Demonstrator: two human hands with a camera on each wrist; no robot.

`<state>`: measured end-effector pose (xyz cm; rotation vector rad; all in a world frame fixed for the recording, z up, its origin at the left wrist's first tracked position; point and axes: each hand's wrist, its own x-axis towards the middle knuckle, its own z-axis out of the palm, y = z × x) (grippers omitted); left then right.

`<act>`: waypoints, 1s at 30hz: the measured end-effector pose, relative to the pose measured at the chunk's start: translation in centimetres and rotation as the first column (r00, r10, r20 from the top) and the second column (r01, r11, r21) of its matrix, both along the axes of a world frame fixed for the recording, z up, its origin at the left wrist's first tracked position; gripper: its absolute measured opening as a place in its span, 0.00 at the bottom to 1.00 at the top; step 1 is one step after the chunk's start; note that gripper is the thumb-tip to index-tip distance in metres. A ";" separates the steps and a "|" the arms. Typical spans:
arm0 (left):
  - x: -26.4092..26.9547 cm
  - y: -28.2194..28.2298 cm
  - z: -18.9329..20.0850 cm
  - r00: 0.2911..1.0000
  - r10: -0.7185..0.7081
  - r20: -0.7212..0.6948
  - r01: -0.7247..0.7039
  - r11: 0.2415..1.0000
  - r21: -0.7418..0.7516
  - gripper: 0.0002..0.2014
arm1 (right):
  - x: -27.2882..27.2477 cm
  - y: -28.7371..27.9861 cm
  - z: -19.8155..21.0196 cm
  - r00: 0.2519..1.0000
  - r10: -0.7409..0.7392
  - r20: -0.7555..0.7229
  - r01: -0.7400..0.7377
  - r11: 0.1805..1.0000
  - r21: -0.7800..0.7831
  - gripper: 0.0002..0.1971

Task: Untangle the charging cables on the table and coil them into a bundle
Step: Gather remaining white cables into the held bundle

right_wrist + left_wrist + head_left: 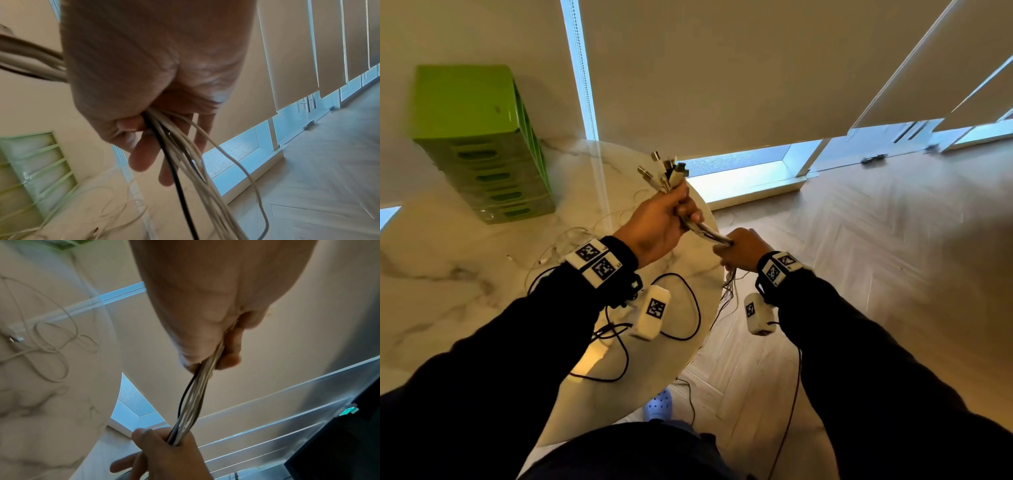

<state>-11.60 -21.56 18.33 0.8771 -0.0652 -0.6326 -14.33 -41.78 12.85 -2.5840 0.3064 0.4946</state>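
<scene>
My left hand [671,214] grips a bunch of charging cables [707,231] just below their plugs [664,169], which fan out above my fist. The bunch is mostly white with one black cable [183,395]. It runs taut down to my right hand [739,250], which grips it a short way along, past the table's edge. Below the right hand the cables [185,162] hang loose toward the floor. Another thin white cable [571,240] lies in loops on the marble table [448,291]; the left wrist view shows that white cable [51,344] too.
A green drawer unit [482,144] stands at the table's back left. Black wires [681,308] from the wrist cameras trail over the table's near part. Window blinds [722,68] hang behind; wooden floor [876,257] lies to the right. A blue shoe [659,404] is below the table edge.
</scene>
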 end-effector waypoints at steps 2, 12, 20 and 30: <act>0.2 0.1 0.4 0.990 0.134 -0.038 -0.137 0.987 -0.082 0.14 | 0.0 0.6 -0.4 0.997 -0.053 0.050 0.053 0.999 0.005 0.14; 1.9 4.6 -0.9 0.909 0.416 -0.018 -0.414 0.909 0.052 0.13 | -3.0 9.6 -2.9 0.746 0.655 -0.121 -0.664 0.746 -0.051 0.21; 2.9 12.5 -2.6 0.926 0.377 -0.038 -0.356 0.899 0.255 0.15 | -2.7 12.5 -4.8 0.639 0.736 -0.224 -0.761 0.647 -0.045 0.34; 2.2 17.3 -4.1 0.888 0.460 -0.016 -0.417 0.818 0.397 0.15 | 3.3 14.5 -5.0 0.667 0.709 -0.229 -0.661 0.705 0.256 0.34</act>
